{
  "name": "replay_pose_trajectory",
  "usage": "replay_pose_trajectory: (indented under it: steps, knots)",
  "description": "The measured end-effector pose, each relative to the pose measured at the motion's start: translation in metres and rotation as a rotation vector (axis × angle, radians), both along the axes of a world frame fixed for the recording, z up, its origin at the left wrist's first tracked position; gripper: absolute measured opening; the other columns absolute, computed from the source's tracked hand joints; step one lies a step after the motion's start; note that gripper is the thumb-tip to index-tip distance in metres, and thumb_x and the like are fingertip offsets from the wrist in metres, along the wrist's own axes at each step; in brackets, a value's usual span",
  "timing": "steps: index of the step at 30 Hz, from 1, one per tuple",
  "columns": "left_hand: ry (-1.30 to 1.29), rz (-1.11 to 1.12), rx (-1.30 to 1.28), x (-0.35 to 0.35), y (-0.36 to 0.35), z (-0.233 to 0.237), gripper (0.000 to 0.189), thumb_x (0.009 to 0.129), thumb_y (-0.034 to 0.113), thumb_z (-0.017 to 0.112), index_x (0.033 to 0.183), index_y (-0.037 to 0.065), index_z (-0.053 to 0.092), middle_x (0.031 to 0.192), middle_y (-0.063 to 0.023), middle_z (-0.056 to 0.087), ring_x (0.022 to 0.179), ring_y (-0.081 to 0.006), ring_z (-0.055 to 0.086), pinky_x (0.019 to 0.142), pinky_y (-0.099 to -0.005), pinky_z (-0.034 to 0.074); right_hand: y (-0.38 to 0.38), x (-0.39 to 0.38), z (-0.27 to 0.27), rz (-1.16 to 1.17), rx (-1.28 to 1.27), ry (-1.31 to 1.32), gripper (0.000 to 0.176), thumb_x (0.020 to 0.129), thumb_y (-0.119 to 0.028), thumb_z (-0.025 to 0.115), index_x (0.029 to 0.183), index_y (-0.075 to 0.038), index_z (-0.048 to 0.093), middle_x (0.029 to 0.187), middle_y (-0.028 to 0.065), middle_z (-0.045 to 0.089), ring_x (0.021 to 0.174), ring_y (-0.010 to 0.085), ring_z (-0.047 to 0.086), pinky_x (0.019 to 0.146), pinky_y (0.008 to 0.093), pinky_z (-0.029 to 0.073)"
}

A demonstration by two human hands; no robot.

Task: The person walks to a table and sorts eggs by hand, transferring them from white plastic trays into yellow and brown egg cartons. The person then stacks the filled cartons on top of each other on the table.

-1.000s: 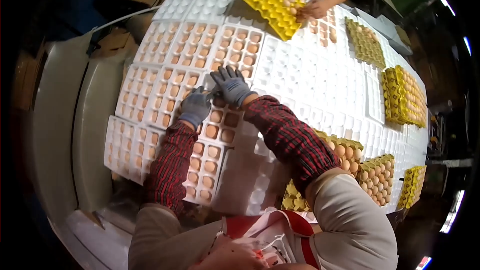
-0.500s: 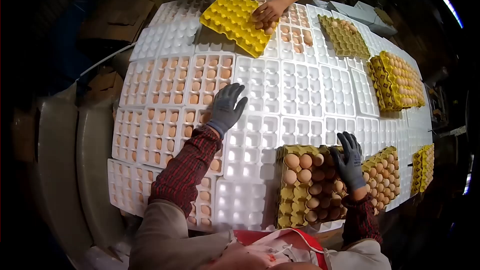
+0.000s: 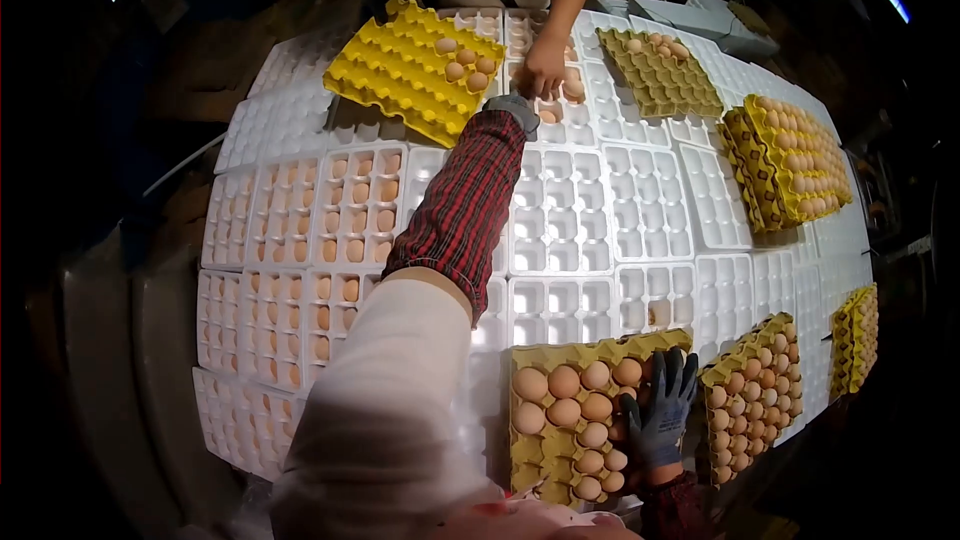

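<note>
Left hand (image 3: 517, 107): grey glove, now stretched to the far white trays (image 3: 560, 210), away from the near-left filled rows of 0.5 s ago. It sits just beside a co-worker's hand (image 3: 546, 67). Grip: cannot tell, fingers hidden.
Right hand (image 3: 660, 412): stays on the near brown egg tray (image 3: 527, 457), fingers apart over the eggs (image 3: 563, 382).
Judgement: work shifts to the far rows.
Yellow tray (image 3: 400, 70): far left.
Sleeve (image 3: 460, 210): covers 1 tray column.
Counter: edges dark, cut off.
</note>
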State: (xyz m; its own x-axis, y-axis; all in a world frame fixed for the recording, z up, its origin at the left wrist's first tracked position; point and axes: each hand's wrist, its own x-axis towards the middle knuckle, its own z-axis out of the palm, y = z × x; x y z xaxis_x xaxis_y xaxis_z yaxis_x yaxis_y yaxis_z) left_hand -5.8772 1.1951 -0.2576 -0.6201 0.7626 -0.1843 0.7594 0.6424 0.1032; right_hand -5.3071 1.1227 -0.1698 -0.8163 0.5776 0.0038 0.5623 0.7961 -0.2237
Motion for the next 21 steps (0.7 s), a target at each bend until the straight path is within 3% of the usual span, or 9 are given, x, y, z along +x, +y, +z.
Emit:
replay_pose_trajectory:
  steps: [5,6,8,10,12,14,18,19,21]
  knots:
    - [-0.029,0.004,-0.105,0.013,-0.003,0.027,0.062,0.089,0.045,0.051,0.135,0.004,0.059,0.140,-0.0173,0.058,0.128,-0.0298,0.057,0.108,-0.0393,0.043,0.000,-0.002,0.003,-0.001,-0.021,0.033,0.076,0.084,-0.042,0.067,0.146,-0.006,0.042,0.149,0.0235,0.036,0.143,0.0555,0.023,0.113,0.0646,0.022]
    - [-0.030,0.071,-0.003,0.000,0.000,0.003,0.061,0.090,0.044,0.051,0.134,0.003,0.058,0.140,-0.0194,0.057,0.128,-0.0312,0.057,0.108,-0.0403,0.043,0.001,-0.002,0.003,0.001,-0.025,0.048,0.076,0.084,-0.043,0.067,0.146,-0.006,0.042,0.150,0.0236,0.036,0.142,0.0558,0.023,0.113,0.0648,0.022]
    - [0.171,0.097,0.569,-0.022,0.013,-0.058,0.057,0.090,0.045,0.055,0.132,0.006,0.058,0.127,-0.0225,0.063,0.116,-0.0334,0.063,0.100,-0.0405,0.048,0.004,0.003,-0.006,0.011,-0.005,0.091,0.077,0.084,-0.043,0.069,0.147,-0.008,0.044,0.152,0.0236,0.036,0.142,0.0554,0.023,0.113,0.0656,0.022]
    - [-0.038,-0.078,0.573,0.054,-0.024,0.013,0.040,0.094,0.037,0.064,0.123,0.008,0.066,0.094,-0.0123,0.072,0.086,-0.0220,0.069,0.078,-0.0333,0.054,0.002,0.003,-0.001,-0.016,-0.007,0.055,0.071,0.089,-0.043,0.065,0.148,-0.010,0.043,0.153,0.0213,0.037,0.143,0.0512,0.026,0.114,0.0620,0.022]
    - [-0.506,-0.246,0.856,0.132,-0.067,0.035,0.033,0.099,0.032,0.062,0.121,0.008,0.068,0.092,-0.0047,0.071,0.080,-0.0146,0.066,0.074,-0.0307,0.053,0.004,0.004,-0.003,-0.001,0.019,0.096,0.069,0.090,-0.044,0.063,0.148,-0.013,0.044,0.153,0.0181,0.038,0.142,0.0501,0.028,0.114,0.0604,0.023]
    - [-0.821,-0.268,0.657,0.246,-0.136,0.110,0.034,0.100,0.033,0.062,0.124,0.009,0.067,0.097,0.0005,0.070,0.080,-0.0102,0.063,0.073,-0.0318,0.053,0.014,0.004,-0.004,0.022,-0.048,0.228,0.065,0.088,-0.031,0.070,0.146,-0.012,0.047,0.151,0.0176,0.041,0.141,0.0471,0.031,0.114,0.0564,0.027]
    - [-0.734,-0.453,0.358,0.370,-0.236,0.149,0.033,0.091,0.028,0.072,0.118,0.008,0.069,0.091,-0.0091,0.068,0.078,-0.0261,0.065,0.072,-0.0343,0.054,0.023,0.071,0.038,-0.173,-0.502,0.636,0.052,0.083,-0.008,0.076,0.132,-0.004,0.059,0.140,0.0171,0.055,0.131,0.0328,0.051,0.106,0.0426,0.044]
    - [-0.809,-0.444,0.306,0.395,-0.254,0.150,0.036,0.088,0.029,0.073,0.116,0.008,0.069,0.092,-0.0113,0.067,0.080,-0.0292,0.065,0.074,-0.0354,0.054,0.022,0.095,0.042,-0.174,-0.468,0.650,0.043,0.084,-0.007,0.075,0.125,0.000,0.063,0.132,0.0153,0.061,0.119,0.0248,0.060,0.098,0.0380,0.049]
    - [-0.772,-0.508,0.306,0.450,-0.281,0.136,0.041,0.085,0.032,0.074,0.118,0.009,0.067,0.101,-0.0126,0.065,0.086,-0.0312,0.065,0.076,-0.0381,0.054,0.017,0.145,0.046,-0.088,-0.476,0.418,0.045,0.081,-0.006,0.076,0.125,-0.006,0.064,0.124,0.0134,0.063,0.113,0.0278,0.062,0.095,0.0377,0.050]
